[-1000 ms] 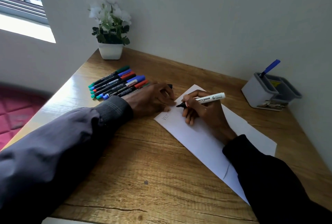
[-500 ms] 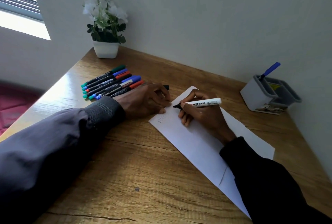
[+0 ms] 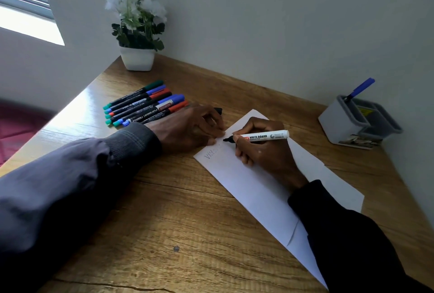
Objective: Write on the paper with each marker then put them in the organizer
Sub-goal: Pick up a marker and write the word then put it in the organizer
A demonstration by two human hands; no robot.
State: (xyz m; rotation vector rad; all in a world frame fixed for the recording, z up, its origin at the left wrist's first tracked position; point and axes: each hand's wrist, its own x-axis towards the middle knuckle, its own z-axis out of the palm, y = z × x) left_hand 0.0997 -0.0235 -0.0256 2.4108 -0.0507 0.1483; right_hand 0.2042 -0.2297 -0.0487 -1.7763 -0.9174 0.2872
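Observation:
A white sheet of paper (image 3: 253, 189) lies on the wooden desk (image 3: 178, 217), with faint writing near its left corner. My right hand (image 3: 263, 149) grips a white whiteboard marker (image 3: 265, 135), its black tip at the paper's upper left part. My left hand (image 3: 187, 128) rests on the desk at the paper's left corner, fingers curled around a black cap (image 3: 218, 110). Several capped markers (image 3: 143, 104) in green, blue and red lie in a row to the left. A grey organizer (image 3: 347, 123) at the right holds one blue pen (image 3: 359, 88).
A white pot with white flowers (image 3: 137, 34) stands at the desk's far left corner against the wall. The wall runs along the back and right of the desk. A window is at the upper left. A red mat lies on the floor at left.
The marker in my right hand has shifted slightly along the paper as it writes. My left hand keeps its place at the paper's corner. The view has shifted a little.

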